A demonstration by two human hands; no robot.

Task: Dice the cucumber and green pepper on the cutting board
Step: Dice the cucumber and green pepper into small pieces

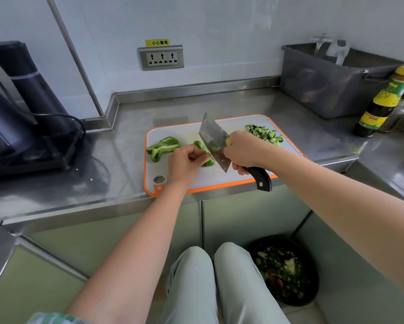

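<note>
Nearest, on the floor below the counter, a dark bin point(287, 270) holds scraps. Up on the steel counter, the cutting board point(219, 178) lies along the near edge. Over its near middle, the left hand point(184, 163) curls its fingers down on a green pepper strip point(209, 162), pinching it against the board. The right hand point(245, 150) is wrapped round the black handle of the cleaver point(211, 139), and the blade stands tilted just beside the left fingertips, its edge at the strip. A larger pepper piece point(163, 147) waits toward the board's left edge, uncut. The diced cucumber point(265, 133) is heaped at the far right corner, so that half looks done. The pepper is probably light, its skin glossy and likely to slide, its curved wall springy under the blade. It is best pinned flat, skin down, with the fingertips tucked back from the edge. Beyond the board, a grey tub point(331, 90) and a sauce bottle point(380, 104) stand at the counter's far right.
</note>
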